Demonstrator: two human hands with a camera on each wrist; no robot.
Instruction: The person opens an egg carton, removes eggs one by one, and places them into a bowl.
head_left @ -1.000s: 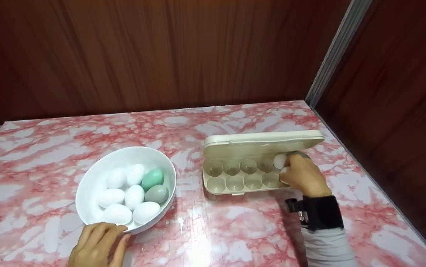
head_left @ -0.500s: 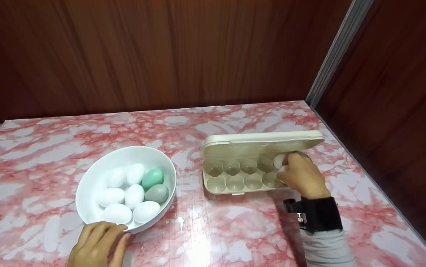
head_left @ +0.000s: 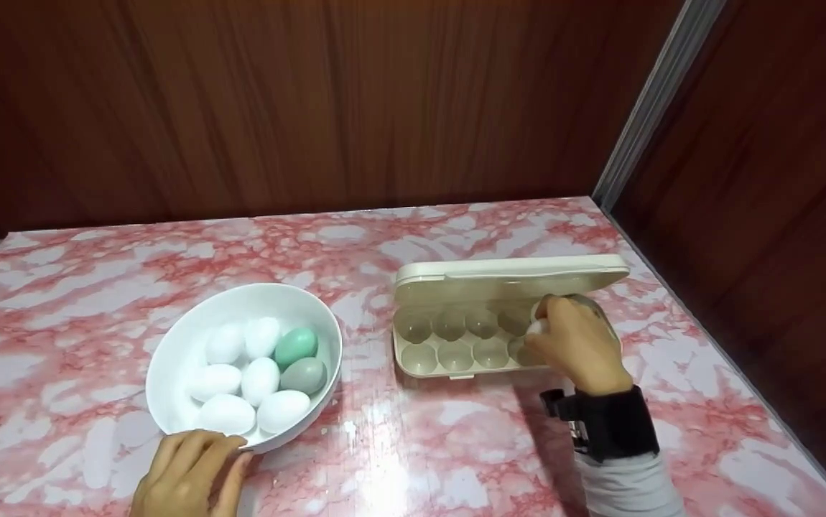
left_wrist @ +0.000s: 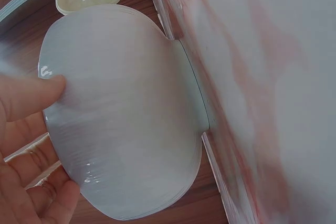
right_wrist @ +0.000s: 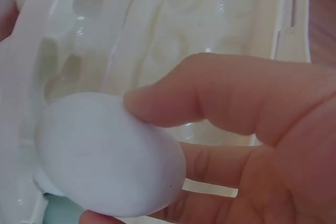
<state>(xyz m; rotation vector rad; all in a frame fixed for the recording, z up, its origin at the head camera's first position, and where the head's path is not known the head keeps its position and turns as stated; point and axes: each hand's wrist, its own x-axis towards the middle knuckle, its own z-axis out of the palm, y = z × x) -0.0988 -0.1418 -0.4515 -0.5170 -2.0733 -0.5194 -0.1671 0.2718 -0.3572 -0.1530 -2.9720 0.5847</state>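
Observation:
My left hand (head_left: 187, 474) grips the near rim of a white bowl (head_left: 169, 345); in the left wrist view the thumb (left_wrist: 37, 93) presses the bowl's outer wall (left_wrist: 126, 114) and the other fingers curl at the rim. Inside the bowl lie several white eggs (head_left: 215, 383), a green egg (head_left: 297, 347) and a grey-green egg (head_left: 304, 376). My right hand (head_left: 578, 345) pinches a white egg (right_wrist: 110, 153) between thumb and fingers, over the right end of a cream egg carton (head_left: 431, 365). The hand hides most of the cups at that end.
The carton's lid (head_left: 513, 269) stands partly raised along its back side. Bowl and carton rest apart on a red-and-white marbled table (head_left: 398, 459). Brown wood panels (head_left: 312, 108) rise behind and at the right, joined by a metal strip (head_left: 657, 108).
My right hand has shifted slightly left and toward me with the white egg in its fingers. The left hand and the bowl have stayed in place.

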